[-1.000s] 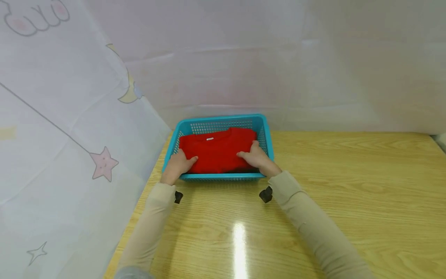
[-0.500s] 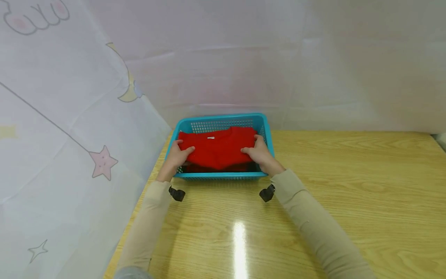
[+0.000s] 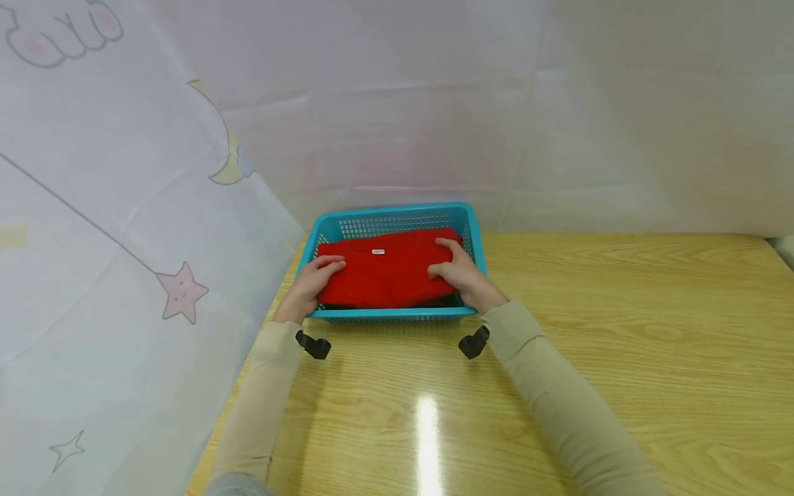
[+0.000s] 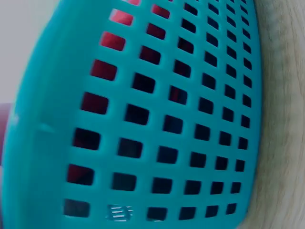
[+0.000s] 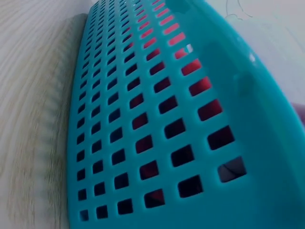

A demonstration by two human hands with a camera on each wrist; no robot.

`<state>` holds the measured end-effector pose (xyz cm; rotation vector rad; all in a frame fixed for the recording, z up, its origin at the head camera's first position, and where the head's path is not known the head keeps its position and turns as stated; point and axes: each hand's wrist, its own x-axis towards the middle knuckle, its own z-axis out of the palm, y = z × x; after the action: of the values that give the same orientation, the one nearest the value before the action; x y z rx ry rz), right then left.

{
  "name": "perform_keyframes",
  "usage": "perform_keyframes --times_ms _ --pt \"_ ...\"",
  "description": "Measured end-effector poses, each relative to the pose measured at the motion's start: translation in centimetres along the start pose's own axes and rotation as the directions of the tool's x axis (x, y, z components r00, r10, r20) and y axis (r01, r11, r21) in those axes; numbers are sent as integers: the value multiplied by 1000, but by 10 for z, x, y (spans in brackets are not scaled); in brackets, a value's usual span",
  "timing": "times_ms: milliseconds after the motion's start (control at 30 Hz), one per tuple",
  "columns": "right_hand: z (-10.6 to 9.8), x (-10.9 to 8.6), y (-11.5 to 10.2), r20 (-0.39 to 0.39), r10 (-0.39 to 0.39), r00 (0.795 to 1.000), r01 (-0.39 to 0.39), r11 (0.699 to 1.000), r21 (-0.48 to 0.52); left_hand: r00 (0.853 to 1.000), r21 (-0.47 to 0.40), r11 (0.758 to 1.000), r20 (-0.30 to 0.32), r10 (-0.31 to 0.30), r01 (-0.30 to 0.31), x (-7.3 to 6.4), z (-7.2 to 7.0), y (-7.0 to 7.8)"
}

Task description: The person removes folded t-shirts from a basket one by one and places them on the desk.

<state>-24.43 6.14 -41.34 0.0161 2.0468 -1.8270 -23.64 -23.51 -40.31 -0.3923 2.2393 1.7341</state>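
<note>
the left hand, straight-fingered, touches the red shirt at nine o'clock inside the turquoise basket; the right hand, spread, touches it at three.

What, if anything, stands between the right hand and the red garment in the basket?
Nothing visible: the right hand reaches over the rim of the blue basket, its fingers apparently touching the red garment.

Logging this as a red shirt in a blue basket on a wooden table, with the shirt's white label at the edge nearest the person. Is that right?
Not quite: the head view shows the white label toward the far edge of the red shirt, not the near one. The rest stands: the shirt is in the blue basket on the wooden table.
</note>
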Motion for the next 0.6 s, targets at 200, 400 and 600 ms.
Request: perform_keyframes --times_ms 200,400,600 --pt "6 1 4 -48 -31 998 25 993 -120 1000 91 996 -11 -7 7 -1 3 0" --pt "7 -2 3 -52 -77 996 65 975 -212 1000 127 992 15 -7 5 0 4 -4" --pt "7 0 5 -32 -118 992 105 957 -272 1000 138 990 22 12 -15 2 3 -6"
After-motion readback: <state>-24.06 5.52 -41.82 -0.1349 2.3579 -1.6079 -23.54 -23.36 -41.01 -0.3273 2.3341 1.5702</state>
